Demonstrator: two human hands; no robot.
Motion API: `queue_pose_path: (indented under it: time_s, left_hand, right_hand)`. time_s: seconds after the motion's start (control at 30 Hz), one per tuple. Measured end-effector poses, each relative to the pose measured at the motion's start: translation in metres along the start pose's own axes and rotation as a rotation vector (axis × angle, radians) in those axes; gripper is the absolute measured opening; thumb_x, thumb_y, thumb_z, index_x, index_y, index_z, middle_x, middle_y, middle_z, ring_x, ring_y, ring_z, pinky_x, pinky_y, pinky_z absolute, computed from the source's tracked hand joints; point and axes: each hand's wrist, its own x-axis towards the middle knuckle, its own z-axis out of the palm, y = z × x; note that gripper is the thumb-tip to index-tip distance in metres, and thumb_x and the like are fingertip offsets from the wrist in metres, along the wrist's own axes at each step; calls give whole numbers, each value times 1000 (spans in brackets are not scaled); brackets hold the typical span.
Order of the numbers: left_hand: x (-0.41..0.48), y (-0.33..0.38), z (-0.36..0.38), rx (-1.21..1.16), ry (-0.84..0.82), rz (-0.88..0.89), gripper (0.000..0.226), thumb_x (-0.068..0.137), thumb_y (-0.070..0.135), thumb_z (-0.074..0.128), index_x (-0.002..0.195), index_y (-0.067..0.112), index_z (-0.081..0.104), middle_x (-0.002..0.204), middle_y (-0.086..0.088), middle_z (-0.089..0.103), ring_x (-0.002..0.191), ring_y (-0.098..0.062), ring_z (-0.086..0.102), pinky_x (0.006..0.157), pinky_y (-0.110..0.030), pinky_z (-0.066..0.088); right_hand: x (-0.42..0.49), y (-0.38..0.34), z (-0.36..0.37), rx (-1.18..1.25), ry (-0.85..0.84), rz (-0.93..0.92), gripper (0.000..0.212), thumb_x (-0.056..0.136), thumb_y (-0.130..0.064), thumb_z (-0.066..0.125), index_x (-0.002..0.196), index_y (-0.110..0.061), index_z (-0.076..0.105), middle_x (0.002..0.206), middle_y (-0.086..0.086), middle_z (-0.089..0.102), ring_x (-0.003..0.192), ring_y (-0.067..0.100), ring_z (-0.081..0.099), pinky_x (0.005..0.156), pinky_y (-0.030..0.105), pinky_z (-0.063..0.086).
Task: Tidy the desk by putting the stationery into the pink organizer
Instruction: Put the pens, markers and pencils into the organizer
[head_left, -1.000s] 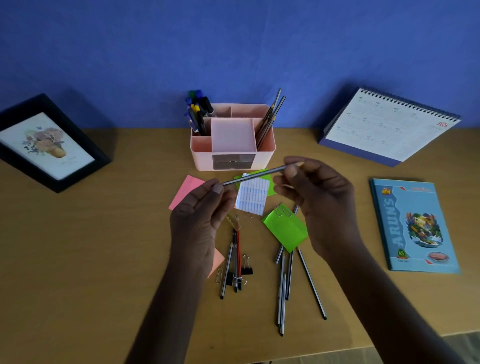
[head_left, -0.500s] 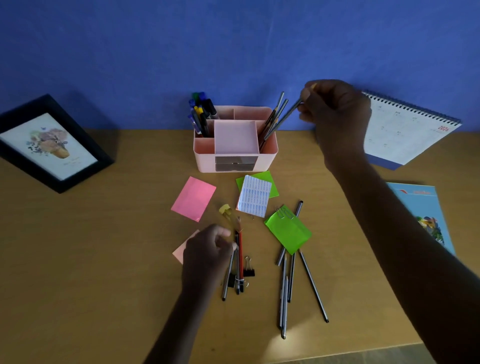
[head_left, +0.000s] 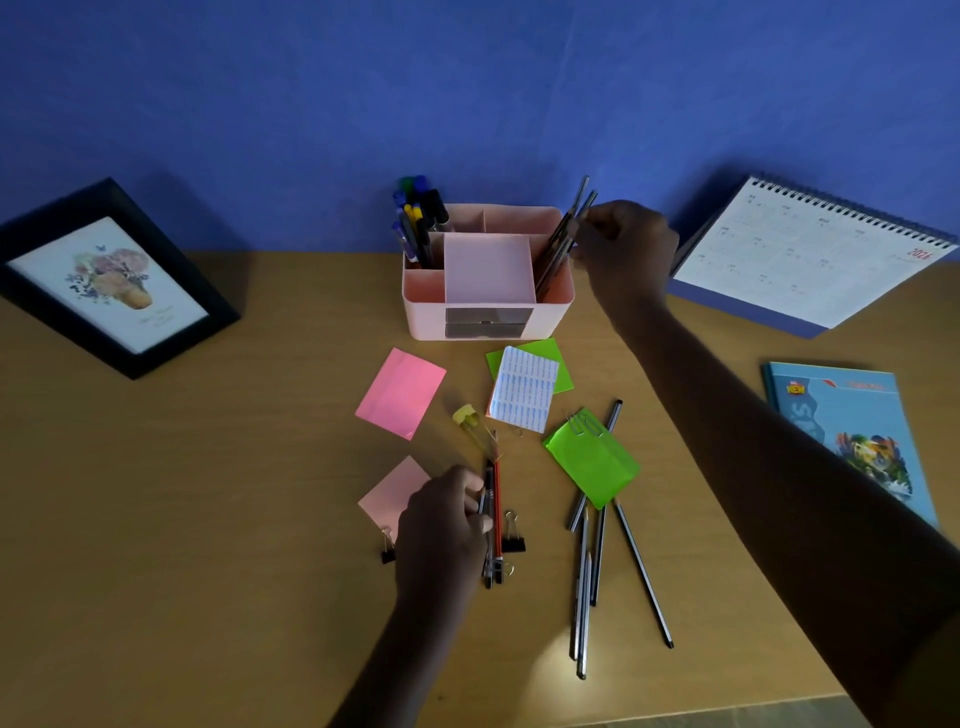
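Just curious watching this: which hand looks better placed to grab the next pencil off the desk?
The left hand. It already rests on the red pencil and its neighbours, while the right hand is up at the pink organizer, at the pencils standing there.

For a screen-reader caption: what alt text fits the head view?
A person's right hand is at the pencils in a pink organizer, while the left hand touches pencils lying on the wooden desk among sticky notes and binder clips.

Frame (head_left: 111, 280) — calendar (head_left: 810, 260) — notebook (head_left: 852, 431)
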Motion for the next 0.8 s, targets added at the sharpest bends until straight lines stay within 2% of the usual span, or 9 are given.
queue_pose_path:
  time_s: [0.1, 0.17, 0.27, 0.33, 0.53, 0.6, 0.67, 0.73, 0.8]
  left_hand:
    - [1, 0, 0, 6, -3, -4, 32, 85, 14, 87, 112, 25, 74, 91, 13, 75, 83, -6, 70, 78, -29, 56]
    - [2, 0, 0, 22, 7, -1, 30, 86, 14, 85, 112, 25, 74, 93, 13, 76, 84, -7, 71, 76, -27, 53]
    - [5, 1, 0, 64, 63, -21, 26, 89, 13, 78, 113, 24, 76, 96, 10, 79, 91, -12, 74, 79, -30, 54]
    - [5, 2, 0, 91, 103, -39, 23, 90, 14, 73, 111, 23, 77, 98, 9, 81, 92, -14, 76, 80, -32, 55]
    - [6, 7, 4, 110, 145, -49, 16, 91, 19, 73, 105, 23, 78, 97, 7, 80, 90, -18, 75, 80, -37, 56]
    - [7, 8, 4, 91, 149, -65, 17, 88, 21, 75, 105, 22, 79, 96, 6, 80, 90, -19, 74, 80, -37, 54]
    - [6, 9, 3, 57, 160, -64, 21, 87, 21, 77, 107, 21, 80, 98, 6, 81, 92, -18, 74, 81, -35, 54]
    - [3, 10, -4, -22, 193, -59, 21, 85, 22, 77, 105, 21, 81, 95, 8, 80, 88, -13, 74, 81, -34, 56]
    - [0, 17, -14, -145, 239, -33, 18, 82, 21, 79, 100, 23, 80, 86, 12, 77, 80, -6, 72, 79, -37, 59]
  right_hand:
    - [3, 2, 4, -18, -1, 30, 14, 92, -19, 73, 80, -14, 77, 75, -3, 75, 67, 14, 74, 67, 45, 66]
    - [4, 3, 5, -4, 4, 54, 6, 91, -19, 75, 88, -15, 77, 82, -3, 78, 69, 13, 76, 68, 44, 67]
    - [0, 4, 2, 50, 41, 102, 28, 90, -27, 81, 113, -15, 71, 86, -4, 80, 69, 7, 76, 68, 29, 64]
    - [-7, 2, -5, 62, 48, 75, 35, 90, -34, 82, 119, -17, 68, 84, -6, 80, 72, 5, 76, 68, 24, 60]
    - [-54, -10, -29, 97, 25, 40, 23, 91, -24, 73, 114, -18, 74, 85, -3, 80, 73, 9, 75, 72, 35, 61]
    - [-81, -14, -38, 157, -42, 50, 16, 94, -19, 72, 110, -20, 75, 85, -4, 79, 75, 12, 75, 72, 38, 62]
    - [-112, -18, -46, 167, -137, 49, 14, 98, -16, 73, 112, -18, 74, 87, -5, 77, 75, 9, 73, 68, 32, 62]
    - [-142, -18, -53, 185, -278, 88, 19, 98, -19, 76, 117, -17, 73, 87, -6, 77, 75, 8, 74, 65, 26, 60]
    - [-166, -19, -57, 206, -453, 162, 27, 95, -26, 80, 121, -21, 74, 89, -8, 79, 78, 7, 76, 69, 33, 64]
